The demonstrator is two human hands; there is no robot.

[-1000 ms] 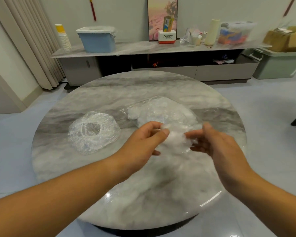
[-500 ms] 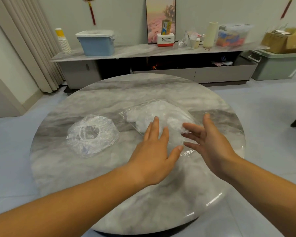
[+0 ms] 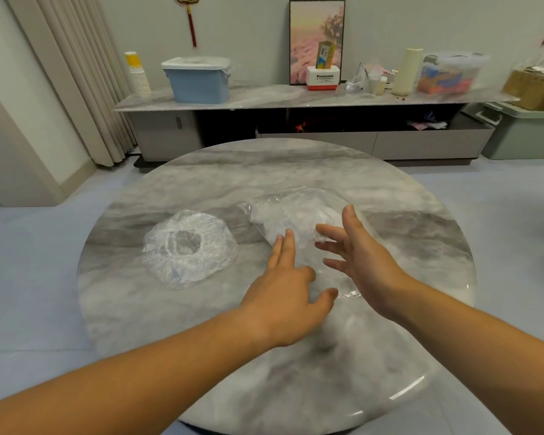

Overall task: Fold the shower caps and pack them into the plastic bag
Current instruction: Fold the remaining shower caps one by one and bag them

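Fingers (image 3: 288, 246) of the left hand (image 3: 291, 296) lie straight and spread, and the right hand (image 3: 363, 262) is splayed too; neither grips anything. Both are at the near end of the plastic bag (image 3: 299, 211), which holds white caps, probably to flatten it. One shower cap (image 3: 189, 246) lies unfolded on the table (image 3: 296, 387), left of the bag.

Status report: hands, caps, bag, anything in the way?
Both open: left hand and right hand, over the plastic bag. Inside it, white caps. One shower cap unfolded on the table, left of bag. Nothing between.
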